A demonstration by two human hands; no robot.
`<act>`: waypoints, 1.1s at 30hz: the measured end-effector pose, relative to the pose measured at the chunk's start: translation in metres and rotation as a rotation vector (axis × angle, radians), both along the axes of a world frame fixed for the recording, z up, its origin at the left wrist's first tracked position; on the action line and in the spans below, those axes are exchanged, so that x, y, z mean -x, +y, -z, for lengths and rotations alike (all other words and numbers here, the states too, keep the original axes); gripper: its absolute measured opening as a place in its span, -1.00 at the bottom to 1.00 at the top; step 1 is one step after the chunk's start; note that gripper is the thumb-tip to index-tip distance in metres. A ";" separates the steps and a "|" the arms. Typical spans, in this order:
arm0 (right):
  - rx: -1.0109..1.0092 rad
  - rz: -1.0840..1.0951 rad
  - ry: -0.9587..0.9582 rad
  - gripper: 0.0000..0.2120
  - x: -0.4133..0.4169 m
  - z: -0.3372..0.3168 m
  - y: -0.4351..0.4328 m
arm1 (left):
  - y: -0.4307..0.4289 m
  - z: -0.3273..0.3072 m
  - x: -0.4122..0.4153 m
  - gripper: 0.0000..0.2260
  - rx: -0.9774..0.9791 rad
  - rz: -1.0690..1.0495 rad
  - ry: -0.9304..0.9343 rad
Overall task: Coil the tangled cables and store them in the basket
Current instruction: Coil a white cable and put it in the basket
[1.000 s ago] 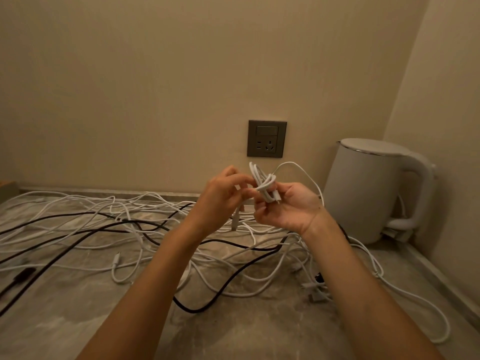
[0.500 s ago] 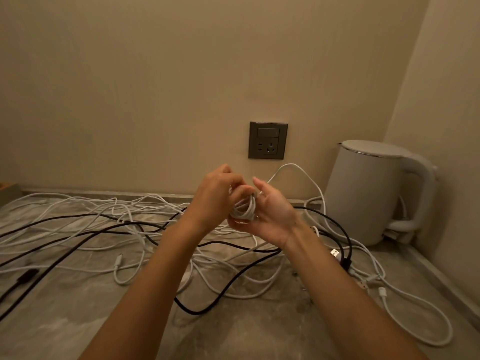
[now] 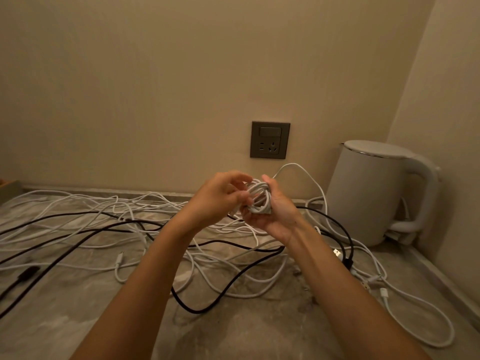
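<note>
Several more turns are now sitting on the small coil of white cable (image 3: 259, 197), which is looking rounder and fuller than the narrow loop of a second ago. It is being held just below the dark grey square wall socket (image 3: 270, 139), with the right hand (image 3: 275, 216) curling its fingers round it from beneath while the left hand (image 3: 220, 198) is pinching a turn at its side. One white strand is still arching from the coil up towards the socket, so this cable is probably not fully wound yet, and the tangle of white and black cables (image 3: 130, 216) is still sprawling over the mottled stone countertop (image 3: 78, 320) below and left of the socket. No basket is showing clearly: a wooden corner (image 3: 7, 188) far left of the socket is being cut off by the frame edge, and exactly where the left fingertips are meeting the cable is proving hard to make out
</note>
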State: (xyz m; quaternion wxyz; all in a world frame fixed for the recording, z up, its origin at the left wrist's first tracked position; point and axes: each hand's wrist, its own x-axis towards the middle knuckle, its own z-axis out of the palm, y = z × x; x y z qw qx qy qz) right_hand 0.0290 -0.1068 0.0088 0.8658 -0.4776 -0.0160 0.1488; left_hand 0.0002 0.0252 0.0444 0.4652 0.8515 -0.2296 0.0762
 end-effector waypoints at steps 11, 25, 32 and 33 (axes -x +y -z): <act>0.168 0.128 -0.008 -0.61 0.000 -0.001 0.003 | 0.008 -0.016 0.010 -0.93 -0.205 0.025 0.080; 0.073 0.087 0.064 -0.66 0.006 -0.004 0.011 | -0.017 0.014 0.000 -0.92 -0.296 -0.163 -0.532; 0.081 0.093 0.088 -0.68 0.005 -0.003 0.012 | -0.022 0.026 -0.003 -0.86 -0.408 -0.219 -0.674; 0.089 0.096 0.096 -0.68 0.004 -0.002 0.012 | -0.022 0.028 -0.003 -0.88 -0.393 -0.222 -0.639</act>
